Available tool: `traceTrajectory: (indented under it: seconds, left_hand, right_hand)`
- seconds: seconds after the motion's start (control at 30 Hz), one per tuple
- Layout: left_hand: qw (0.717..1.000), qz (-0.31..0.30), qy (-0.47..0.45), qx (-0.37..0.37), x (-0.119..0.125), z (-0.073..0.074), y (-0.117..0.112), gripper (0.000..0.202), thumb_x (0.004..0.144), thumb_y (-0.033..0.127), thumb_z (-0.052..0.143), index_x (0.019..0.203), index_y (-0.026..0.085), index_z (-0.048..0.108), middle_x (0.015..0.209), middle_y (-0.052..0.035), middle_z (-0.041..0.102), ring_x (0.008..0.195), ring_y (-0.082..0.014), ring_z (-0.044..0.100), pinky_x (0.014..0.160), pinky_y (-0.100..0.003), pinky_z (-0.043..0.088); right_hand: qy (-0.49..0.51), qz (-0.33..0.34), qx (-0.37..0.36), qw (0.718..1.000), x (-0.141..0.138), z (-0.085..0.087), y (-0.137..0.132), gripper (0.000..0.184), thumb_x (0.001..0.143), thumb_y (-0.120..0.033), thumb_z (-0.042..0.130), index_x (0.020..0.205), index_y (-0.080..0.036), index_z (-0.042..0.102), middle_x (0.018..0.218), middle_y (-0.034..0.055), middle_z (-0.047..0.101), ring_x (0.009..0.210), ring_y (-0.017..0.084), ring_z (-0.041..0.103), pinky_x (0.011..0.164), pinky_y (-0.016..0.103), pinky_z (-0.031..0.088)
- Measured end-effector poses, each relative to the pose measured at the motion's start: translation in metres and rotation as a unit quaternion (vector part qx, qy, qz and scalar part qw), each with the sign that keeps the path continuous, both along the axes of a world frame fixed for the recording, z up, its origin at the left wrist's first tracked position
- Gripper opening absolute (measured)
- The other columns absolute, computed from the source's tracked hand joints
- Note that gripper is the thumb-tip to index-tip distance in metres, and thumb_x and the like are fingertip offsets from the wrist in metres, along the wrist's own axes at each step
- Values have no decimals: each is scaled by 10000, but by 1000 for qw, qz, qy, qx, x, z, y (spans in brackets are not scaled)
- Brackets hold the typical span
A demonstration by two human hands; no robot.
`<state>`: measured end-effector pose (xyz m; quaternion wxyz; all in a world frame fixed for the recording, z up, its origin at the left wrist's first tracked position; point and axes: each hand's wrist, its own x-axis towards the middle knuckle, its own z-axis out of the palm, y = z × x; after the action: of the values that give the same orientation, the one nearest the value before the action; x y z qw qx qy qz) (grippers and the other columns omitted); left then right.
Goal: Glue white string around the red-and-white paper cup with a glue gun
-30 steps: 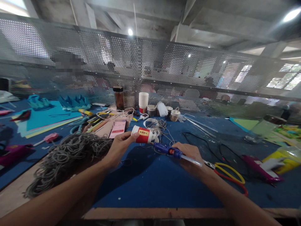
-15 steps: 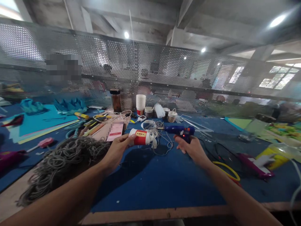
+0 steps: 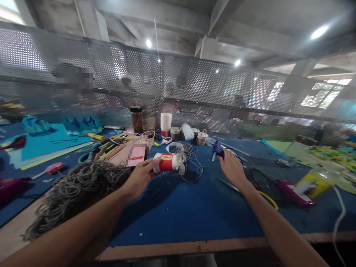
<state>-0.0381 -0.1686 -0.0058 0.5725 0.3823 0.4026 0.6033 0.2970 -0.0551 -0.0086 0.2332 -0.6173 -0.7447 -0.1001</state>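
Observation:
My left hand (image 3: 142,174) is closed on a red and white paper cup (image 3: 166,162), tipped on its side above the blue tabletop. White strips or cord stick out of the cup's right end, beside a tangle of thin grey cord (image 3: 190,154). To the right, my right hand (image 3: 232,167) is wrapped round a blue glue gun (image 3: 218,150), which now points away and is seen partly end-on. The hand hides most of its handle. Below that wrist a pair of scissors (image 3: 230,185) shows in part, its blade pointing left.
A pile of grey cord (image 3: 80,189) lies left, near a phone (image 3: 137,155) and blue paper (image 3: 52,142). Stacked cups (image 3: 166,124) and a brown jar (image 3: 137,120) stand before a perforated screen (image 3: 194,85). A purple glue gun (image 3: 296,193) lies right.
My right hand has drawn the blue glue gun away from the cup to the right and turned it. The scissors blade now shows beneath that wrist. My left hand still holds the cup.

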Motion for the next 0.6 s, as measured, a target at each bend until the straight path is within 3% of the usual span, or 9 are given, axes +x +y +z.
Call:
traceTrajectory:
  seconds: [0.23, 0.4, 0.6]
  left_hand:
    - [1000, 4, 17, 12, 0, 1, -1, 337, 824, 399, 728, 1009, 117, 729, 1085, -139, 715, 984, -240, 654, 863, -367, 557]
    - [1000, 14, 13, 10, 2, 5, -2, 305, 785, 410, 766, 926, 140, 738, 1046, -106, 727, 974, -223, 653, 816, -322, 567]
    - [1000, -1, -3, 17, 2, 5, -3, 281, 817, 394, 744, 954, 148, 742, 1049, -108, 727, 953, -202, 654, 832, -312, 569]
  right_hand:
    - [-94, -51, -94, 990, 4, -30, 16, 421, 992, -228, 385, 1387, -92, 435, 1260, 212, 559, 1156, 319, 567, 922, 410, 453]
    - [-107, -58, -109, 987, 5, -33, 17, 431, 984, -199, 356, 1396, -100, 437, 1259, 217, 540, 1152, 336, 562, 908, 450, 468]
    - [-152, -51, -108, 981, 4, -32, 14, 409, 970, -191, 398, 1353, -88, 496, 1227, 220, 549, 1142, 333, 556, 889, 428, 480]
